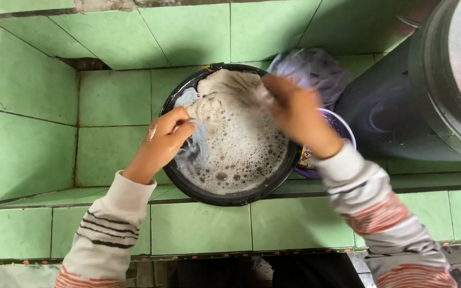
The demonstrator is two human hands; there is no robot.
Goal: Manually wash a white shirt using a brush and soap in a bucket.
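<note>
A black round basin (230,196) full of grey soapy water stands on the green tiled ledge. A wet whitish cloth (225,93) lies bunched in the suds at the basin's far side. My left hand (164,140) grips the cloth's pale blue-white edge at the basin's left rim. My right hand (294,114), blurred, clutches the cloth at the upper right of the basin. Both arms wear striped cream and red sleeves.
A purple plastic bowl (342,125) sits behind my right hand, with a crumpled lilac cloth (316,69) beyond it. A large dark drum (401,106) with a lid stands at the right. Green tiled walls (33,106) form a sunken step at the left.
</note>
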